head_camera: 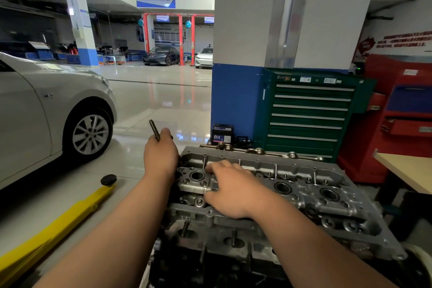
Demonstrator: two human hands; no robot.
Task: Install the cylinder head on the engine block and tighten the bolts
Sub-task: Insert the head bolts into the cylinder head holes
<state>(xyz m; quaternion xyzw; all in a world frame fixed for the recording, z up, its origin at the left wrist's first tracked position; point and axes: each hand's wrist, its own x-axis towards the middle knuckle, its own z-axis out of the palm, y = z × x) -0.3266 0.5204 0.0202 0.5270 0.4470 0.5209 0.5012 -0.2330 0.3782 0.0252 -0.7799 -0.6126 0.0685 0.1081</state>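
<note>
Right in front of me, the cylinder head (pixel 304 184) sits on top of the engine block (pixel 198 271), a grey casting with round bores running along its upper face. The block is the dark mass under the head's near side. My right hand (pixel 231 192) lies flat on the left part of the head. The fingers are loose and spread over the metal, pressing on it without curling round anything.

My left hand (pixel 161 156) hovers at the head's left end, just off the corner, and it is clenched on a long dark bolt (pixel 154 130). The shank sticks up and away from my knuckles, tilted to the left. The bolt is clear of the head and touches only my fingers.

Just behind the head's far edge lies a camshaft (pixel 257 151), running parallel to it. A little beyond that, on the floor, stands a small black battery (pixel 222 134).

Left of the head, a yellow lift arm (pixel 58 224) stretches across the glossy floor, with a round black pad (pixel 108 179) at its tip, near my left wrist. Further left is a silver car (pixel 35 112), its front wheel turned my way.

Behind the head to the right stands a green tool cabinet (pixel 308 114) with many drawers, and a red cabinet (pixel 397 124) is just beside it. The corner of a wooden table (pixel 406 170) pokes in at the head's right.
</note>
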